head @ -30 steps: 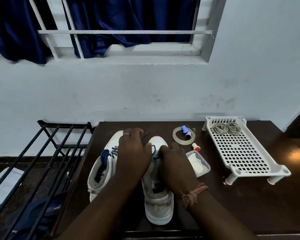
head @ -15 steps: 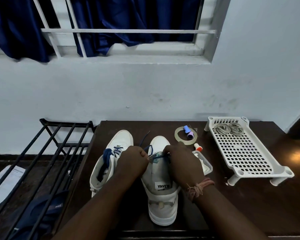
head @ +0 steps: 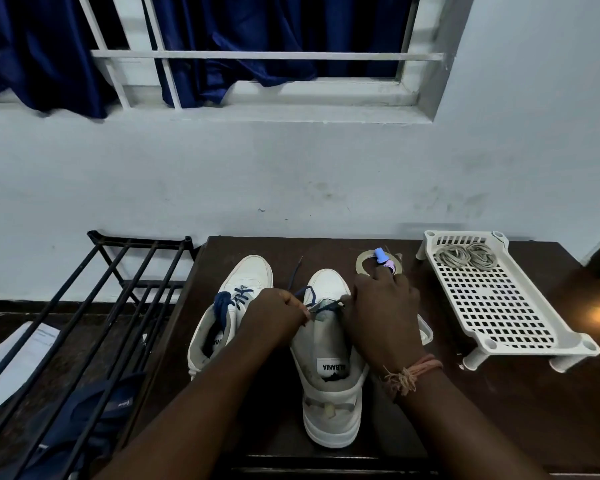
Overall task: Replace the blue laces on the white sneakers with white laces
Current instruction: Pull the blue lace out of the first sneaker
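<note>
The right-hand sneaker [head: 329, 358] is taken as landmark; it stands on the dark table [head: 499, 410] with its heel toward the viewer and its toe toward the wall, so its long axis runs near to far, tilted slightly left at the toe. A blue lace [head: 310, 296] is seen only at the lowest eyelets near the toe, with a loose end trailing past the toe onto the table; the upper eyelets look already emptied, so unlacing of this shoe is judged well along but not finished. The lace is pinched by the left hand [head: 278, 311] at the left edge of the tongue, fingers curled tight, and by the right hand [head: 381, 313] at the right edge, fingertips closed on the strand, though the exact finger contact is partly hidden. Just left of the landmark stands the second sneaker [head: 229, 317], same heading, still fully laced in blue, untouched. Nothing white is threaded yet. Well to the right of the landmark, coiled white laces [head: 465, 255] lie at the far end of a white perforated tray [head: 506, 306]. Beyond the toe, to the right, a tape roll [head: 364, 266] is seen. Remaining, by judgement: finish this lace, strip the other shoe, relace both.
</note>
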